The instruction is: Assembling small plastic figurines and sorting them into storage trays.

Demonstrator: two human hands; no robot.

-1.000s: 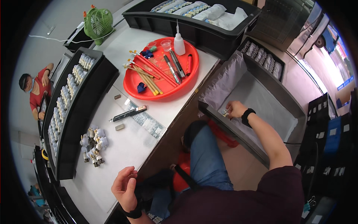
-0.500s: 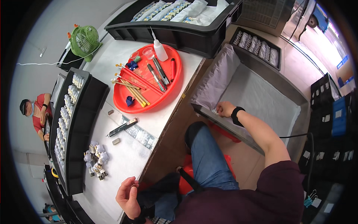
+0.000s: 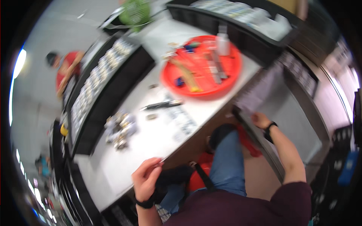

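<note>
A round bright-red plastic tray [image 3: 230, 81] sits at one o'clock on the pale grey-white worktop [image 3: 151, 139]. A green fan [image 3: 135, 11] stands at twelve o'clock. Long black bins [image 3: 124, 81] hold whitish parts. Blue denim jeans [image 3: 228, 169], a maroon sleeve [image 3: 298, 196] and black wristbands [image 3: 269, 130] fill the lower right.

Blurred view down onto white worktable [image 3: 151, 145] with red round tray [image 3: 201, 67] of tools, left hand [image 3: 145, 179] pinching at table's near edge, right hand [image 3: 261, 120] on grey bin [image 3: 298, 124] rim.
</note>
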